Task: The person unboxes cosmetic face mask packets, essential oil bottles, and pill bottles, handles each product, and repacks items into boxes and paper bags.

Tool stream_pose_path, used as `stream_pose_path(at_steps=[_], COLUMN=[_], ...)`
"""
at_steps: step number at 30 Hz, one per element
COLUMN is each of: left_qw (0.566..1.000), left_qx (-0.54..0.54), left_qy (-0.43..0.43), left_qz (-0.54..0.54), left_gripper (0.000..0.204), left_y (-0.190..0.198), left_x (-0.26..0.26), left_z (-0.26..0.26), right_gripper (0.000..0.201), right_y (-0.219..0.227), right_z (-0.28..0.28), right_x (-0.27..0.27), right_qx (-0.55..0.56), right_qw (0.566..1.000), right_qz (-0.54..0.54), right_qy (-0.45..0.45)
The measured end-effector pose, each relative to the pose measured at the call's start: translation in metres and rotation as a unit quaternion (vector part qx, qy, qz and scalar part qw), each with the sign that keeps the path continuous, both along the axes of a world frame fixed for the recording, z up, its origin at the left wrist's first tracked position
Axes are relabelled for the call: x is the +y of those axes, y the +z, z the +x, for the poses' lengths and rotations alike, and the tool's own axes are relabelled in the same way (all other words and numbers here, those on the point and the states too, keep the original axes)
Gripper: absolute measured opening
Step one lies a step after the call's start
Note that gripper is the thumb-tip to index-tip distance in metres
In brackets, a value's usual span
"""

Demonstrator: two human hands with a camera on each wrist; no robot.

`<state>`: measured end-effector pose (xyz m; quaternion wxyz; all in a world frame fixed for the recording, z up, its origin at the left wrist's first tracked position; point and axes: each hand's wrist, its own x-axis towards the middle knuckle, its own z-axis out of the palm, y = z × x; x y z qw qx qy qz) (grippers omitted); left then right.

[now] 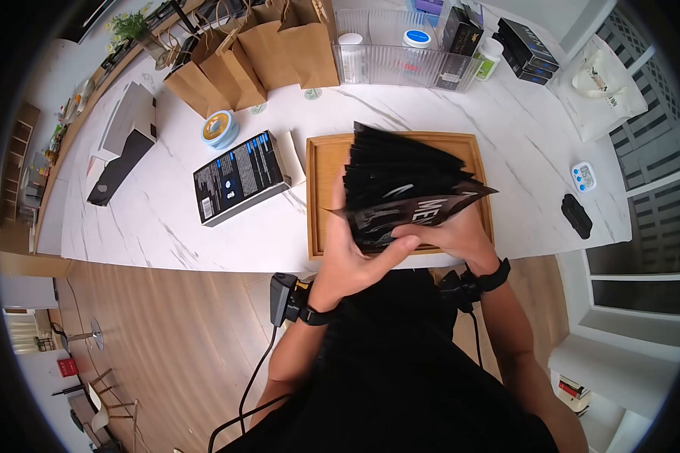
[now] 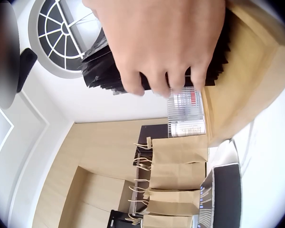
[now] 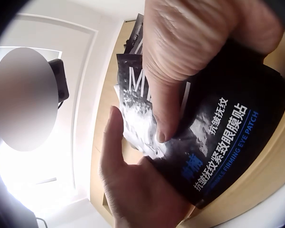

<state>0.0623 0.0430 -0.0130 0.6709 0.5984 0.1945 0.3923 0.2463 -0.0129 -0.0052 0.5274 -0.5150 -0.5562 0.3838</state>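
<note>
Both hands hold a thick stack of black eye patch sachets (image 1: 400, 170) over a wooden tray (image 1: 319, 151), the packets fanning apart at the far edge. My left hand (image 1: 351, 260) grips the stack from the left; in the left wrist view its fingers (image 2: 156, 78) curl round the side. From the right, my right hand (image 1: 461, 238) holds it, with the thumb (image 3: 168, 111) pressed on the printed front sachet (image 3: 213, 152). "Firming eye patch" is legible there in the right wrist view. The right hand's other fingers are mostly hidden behind the packets.
Left of the tray lies a black printed box (image 1: 238, 181) with its flap open. Near it are a round blue tub (image 1: 220, 130) and a black-and-white box (image 1: 125, 143). Paper bags (image 1: 295, 53) and a clear bin (image 1: 400, 72) line the back. A small timer (image 1: 583, 177) sits right.
</note>
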Motion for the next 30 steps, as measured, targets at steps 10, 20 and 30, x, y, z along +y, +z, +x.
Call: stream_pose_path(at_steps=[10, 20, 30], left_qw=[0.982, 0.993, 0.995], left_qx=[0.054, -0.030, 0.076], left_qy=[0.058, 0.048, -0.060], left_qz=[0.173, 0.105, 0.008], left_gripper=[0.131, 0.121, 0.073], left_y=[0.030, 0.020, 0.003], left_x=[0.018, 0.028, 0.031], left_z=[0.001, 0.011, -0.002], right_gripper=[0.073, 0.083, 0.056], right_y=[0.022, 0.031, 0.018], right_z=[0.008, 0.019, 0.016], right_x=[0.007, 0.006, 0.008], right_qx=[-0.038, -0.071, -0.080], right_qw=[0.999, 0.995, 0.997], right_qz=[0.001, -0.065, 0.019], right_qy=[0.030, 0.040, 0.012])
